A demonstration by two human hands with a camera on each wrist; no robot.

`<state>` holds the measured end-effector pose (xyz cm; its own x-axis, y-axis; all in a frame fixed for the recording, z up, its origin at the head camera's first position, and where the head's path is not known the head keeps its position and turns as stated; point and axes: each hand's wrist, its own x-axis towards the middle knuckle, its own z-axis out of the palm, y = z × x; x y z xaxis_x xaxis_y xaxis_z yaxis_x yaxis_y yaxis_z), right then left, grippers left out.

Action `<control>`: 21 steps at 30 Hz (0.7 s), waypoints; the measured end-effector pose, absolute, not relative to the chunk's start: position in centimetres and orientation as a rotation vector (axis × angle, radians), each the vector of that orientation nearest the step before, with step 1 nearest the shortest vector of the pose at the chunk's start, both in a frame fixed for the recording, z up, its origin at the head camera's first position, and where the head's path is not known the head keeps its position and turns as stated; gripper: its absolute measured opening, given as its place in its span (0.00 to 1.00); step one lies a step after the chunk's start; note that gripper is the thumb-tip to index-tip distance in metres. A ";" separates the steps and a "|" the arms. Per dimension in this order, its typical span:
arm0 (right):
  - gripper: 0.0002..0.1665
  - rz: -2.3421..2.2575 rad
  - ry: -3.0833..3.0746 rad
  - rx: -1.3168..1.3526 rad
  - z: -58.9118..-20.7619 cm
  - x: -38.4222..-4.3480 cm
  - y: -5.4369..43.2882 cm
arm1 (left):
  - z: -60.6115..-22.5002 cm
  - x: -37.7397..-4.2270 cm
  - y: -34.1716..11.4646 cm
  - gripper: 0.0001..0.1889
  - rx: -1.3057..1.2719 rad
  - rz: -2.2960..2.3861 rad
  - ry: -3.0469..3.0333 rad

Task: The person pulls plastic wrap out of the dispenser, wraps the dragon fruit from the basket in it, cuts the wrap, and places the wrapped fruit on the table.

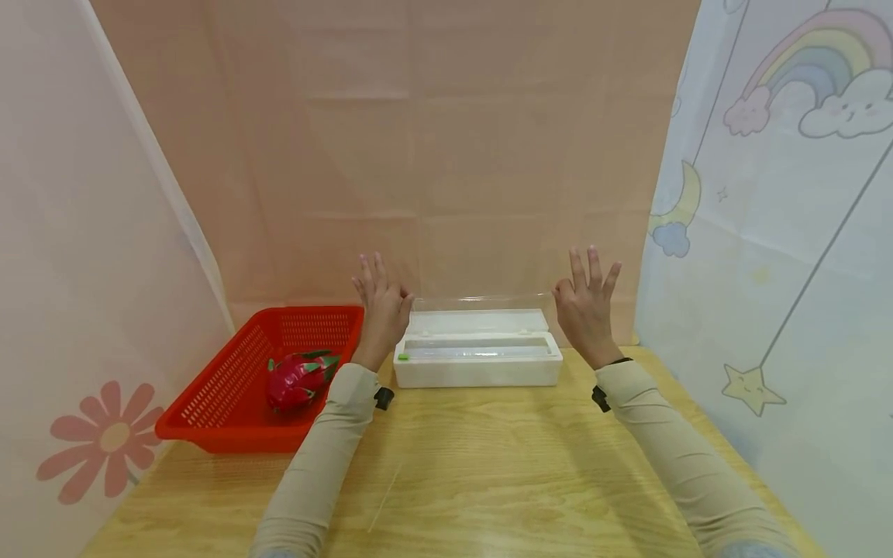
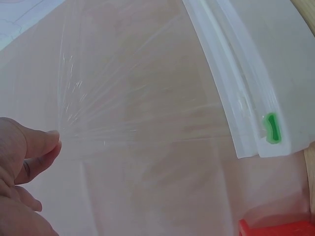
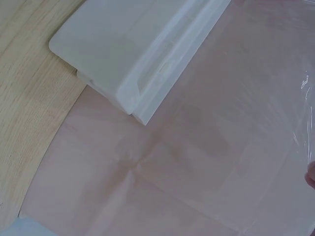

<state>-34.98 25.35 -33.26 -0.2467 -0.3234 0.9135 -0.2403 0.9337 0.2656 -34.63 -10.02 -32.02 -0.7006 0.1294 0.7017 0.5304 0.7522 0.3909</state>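
On the wooden table (image 1: pixel 474 465), between and below both grips, a white dispenser box (image 1: pixel 477 375) lay lengthwise left to right. Clear film (image 2: pixel 113 98) rose from it — the left hand (image 1: pixel 384 307) pinched one corner, the right hand (image 1: pixel 586 311) the other, neither plainly nearer the box. A green tab (image 1: pixel 403 356) sat at the box's left end.

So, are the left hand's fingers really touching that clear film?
Touching. The left wrist view shows the left fingers pinching the clear film, with creases fanning out from them.
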 end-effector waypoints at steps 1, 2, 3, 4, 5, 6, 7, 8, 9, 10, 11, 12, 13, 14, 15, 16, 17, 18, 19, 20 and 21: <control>0.08 -0.084 -1.841 0.417 -33.2 -35.0 25.4 | -32.0 -34.6 -10.0 0.06 -0.494 -0.777 -2.274; 0.08 -0.088 -1.843 0.416 -33.2 -35.0 25.4 | -32.0 -34.7 -10.0 0.06 -0.496 -0.783 -2.271; 0.08 -0.088 -1.844 0.414 -33.2 -35.1 25.4 | -32.0 -34.7 -10.0 0.06 -0.496 -0.785 -2.270; 0.07 -0.089 -1.844 0.413 -33.2 -35.1 25.4 | -32.0 -34.7 -9.9 0.06 -0.496 -0.784 -2.269; 0.07 -0.088 -1.844 0.412 -33.1 -35.2 25.5 | -32.0 -34.8 -9.9 0.06 -0.495 -0.783 -2.269; 0.07 -0.089 -1.843 0.413 -33.1 -35.2 25.5 | -31.9 -34.8 -9.9 0.06 -0.493 -0.783 -2.271; 0.07 -0.092 -1.842 0.413 -33.0 -35.2 25.5 | -31.9 -34.8 -9.9 0.06 -0.490 -0.783 -2.274; 0.07 -0.094 -1.840 0.413 -32.9 -35.2 25.5 | -31.9 -34.9 -9.9 0.06 -0.488 -0.783 -2.276; 0.08 -0.097 -1.840 0.413 -32.8 -35.2 25.5 | -31.8 -34.9 -9.9 0.06 -0.486 -0.782 -2.279; 0.08 -0.100 -1.840 0.410 -32.7 -35.2 25.5 | -31.8 -34.9 -9.9 0.07 -0.484 -0.780 -2.281; 0.08 -0.102 -1.837 0.409 -32.6 -35.1 25.5 | -31.7 -35.0 -9.9 0.07 -0.484 -0.781 -2.281; 0.08 -0.107 -1.834 0.408 -32.5 -35.2 25.5 | -31.7 -35.0 -9.9 0.07 -0.484 -0.779 -2.279; 0.08 -0.107 -1.833 0.408 -32.4 -35.1 25.5 | -31.6 -35.0 -9.9 0.08 -0.486 -0.780 -2.278; 0.08 -0.110 -1.831 0.407 -32.4 -35.2 25.5 | -31.6 -35.0 -9.9 0.08 -0.489 -0.776 -2.275; 0.08 -0.108 -1.834 0.406 -32.3 -35.1 25.5 | -31.5 -35.0 -9.9 0.08 -0.493 -0.774 -2.268; 0.08 -0.108 -1.833 0.406 -32.2 -35.1 25.5 | -31.4 -35.0 -9.8 0.08 -0.495 -0.766 -2.262; 0.08 -0.108 -1.834 0.407 -32.1 -35.1 25.5 | -31.3 -35.0 -9.9 0.08 -0.498 -0.759 -2.257; 0.09 -0.106 -1.840 0.409 -32.0 -35.1 25.5 | -31.2 -35.0 -9.9 0.09 -0.499 -0.750 -2.253; 0.08 -0.107 -1.840 0.409 -31.9 -35.1 25.5 | -31.1 -35.0 -9.9 0.09 -0.499 -0.744 -2.252; 0.08 -0.109 -1.838 0.407 -31.8 -35.1 25.5 | -31.0 -35.0 -9.9 0.09 -0.498 -0.733 -2.249; 0.08 -0.108 -1.839 0.408 -31.7 -35.1 25.5 | -30.9 -35.0 -9.9 0.10 -0.497 -0.727 -2.248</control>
<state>-35.12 25.51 -31.74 -0.2495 -0.3306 0.9102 -0.2217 0.9345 0.2786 -35.03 -9.89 -30.94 -0.6732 0.1347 0.7271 0.5349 0.7676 0.3530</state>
